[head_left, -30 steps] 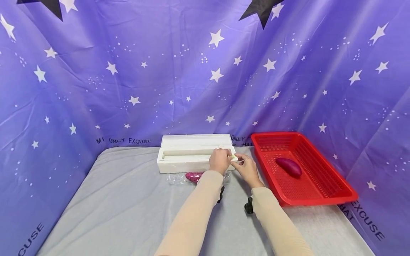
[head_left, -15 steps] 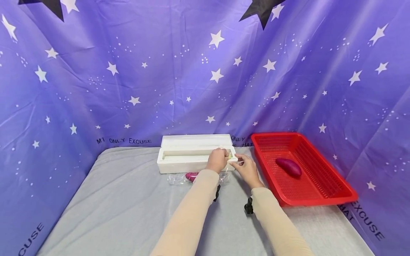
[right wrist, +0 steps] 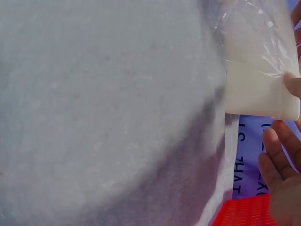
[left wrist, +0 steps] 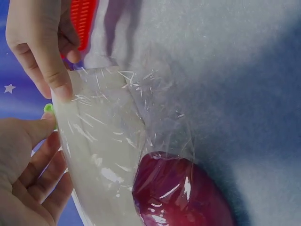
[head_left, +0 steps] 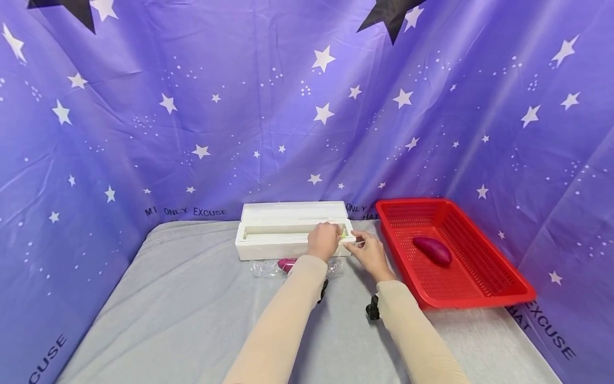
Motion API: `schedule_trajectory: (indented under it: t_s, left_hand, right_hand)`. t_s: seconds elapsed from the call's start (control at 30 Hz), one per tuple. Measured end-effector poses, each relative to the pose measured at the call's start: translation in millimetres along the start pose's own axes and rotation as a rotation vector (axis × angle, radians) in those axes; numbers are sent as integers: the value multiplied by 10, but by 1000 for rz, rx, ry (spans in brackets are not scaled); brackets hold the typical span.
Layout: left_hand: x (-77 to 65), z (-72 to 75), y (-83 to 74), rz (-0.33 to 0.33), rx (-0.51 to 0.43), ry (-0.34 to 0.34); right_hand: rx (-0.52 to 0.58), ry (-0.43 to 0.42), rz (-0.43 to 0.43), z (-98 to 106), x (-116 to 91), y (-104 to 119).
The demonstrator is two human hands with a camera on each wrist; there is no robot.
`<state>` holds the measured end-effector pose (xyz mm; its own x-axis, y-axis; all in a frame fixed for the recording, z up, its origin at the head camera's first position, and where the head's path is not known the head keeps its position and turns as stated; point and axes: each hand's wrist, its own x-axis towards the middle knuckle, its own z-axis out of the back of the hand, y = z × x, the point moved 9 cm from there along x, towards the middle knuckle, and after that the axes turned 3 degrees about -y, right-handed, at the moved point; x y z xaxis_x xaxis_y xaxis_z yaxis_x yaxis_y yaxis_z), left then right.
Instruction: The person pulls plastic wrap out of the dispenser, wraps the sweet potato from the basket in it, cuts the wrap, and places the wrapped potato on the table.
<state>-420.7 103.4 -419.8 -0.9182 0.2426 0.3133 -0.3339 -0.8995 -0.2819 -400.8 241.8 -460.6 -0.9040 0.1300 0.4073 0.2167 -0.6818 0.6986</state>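
Observation:
A long white cling film box [head_left: 259, 252] lies with its lid [head_left: 293, 209] up at the back. My left hand [head_left: 323, 241] pinches a small green slider [left wrist: 49, 108] near the box's right end. My right hand [head_left: 370, 256] grips the right end corner, with its thumb [right wrist: 292, 84] on the front face. Clear film [left wrist: 164, 113] hangs from the box over a glossy purple vegetable [left wrist: 176, 190], perhaps a sweet potato. In the head view the left forearm hides much of that vegetable.
A red plastic basket [head_left: 412, 282] stands to the right, holding a second purple vegetable [head_left: 433, 250]. Grey cloth [head_left: 192, 309] covers the table. A purple star-print curtain [head_left: 268, 122] hangs close behind the box and along both sides.
My left hand has moved a little to the left along the box, apart from the right fingertips. The right hand has stayed at the end corner.

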Motion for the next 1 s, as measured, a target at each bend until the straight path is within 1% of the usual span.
schedule_trajectory:
  t_s: [0.27,0.5,0.67,0.87,1.0]
  left_hand:
    - [9,-2,37,2,-29,-9]
    - [11,-12,34,0,-50,-4]
    - [6,11,16,-27,-69,-12]
    - [-4,41,-21,-92,-76,-6]
    - [-7,36,-43,-116,-89,9]
  right_hand:
    - [-21,25,-16,-26,13,26]
    - [-33,-16,5,-8,26,56]
    - [-44,-17,11,-5,38,64]
    - [-55,7,-7,-13,37,56]
    - [-63,12,34,-13,23,78]
